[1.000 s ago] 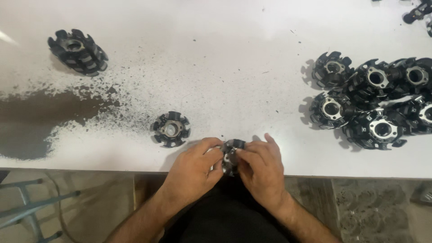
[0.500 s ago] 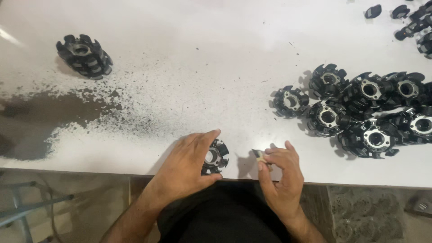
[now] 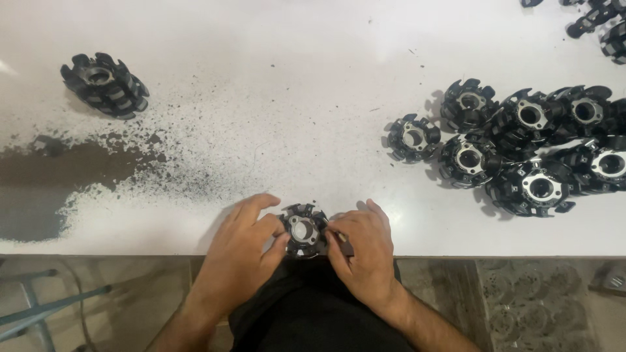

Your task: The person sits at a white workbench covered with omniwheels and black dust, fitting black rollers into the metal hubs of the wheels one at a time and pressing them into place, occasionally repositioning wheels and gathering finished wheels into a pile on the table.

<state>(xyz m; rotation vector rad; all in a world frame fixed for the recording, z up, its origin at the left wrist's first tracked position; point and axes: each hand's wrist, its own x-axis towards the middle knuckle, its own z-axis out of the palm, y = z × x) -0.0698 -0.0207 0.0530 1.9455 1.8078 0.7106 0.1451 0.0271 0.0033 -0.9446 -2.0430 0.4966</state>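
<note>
Holding a black rotor (image 3: 302, 229) at the table's (image 3: 313, 78) near edge, the left hand (image 3: 244, 251) cups its side while the right hand (image 3: 362, 244) pinches a small piece against it (fit unfinished, I judge); a pile (image 3: 521, 143) waits right, one rotor (image 3: 104, 85) far-left.

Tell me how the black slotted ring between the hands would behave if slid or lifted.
The slotted ring looks like rigid black metal, probably heavy for its size. Lying flat on the white table, it should slide rather than roll. Dark grit on the table suggests grimy, perhaps slippery surfaces for the left hand and right hand.
</note>
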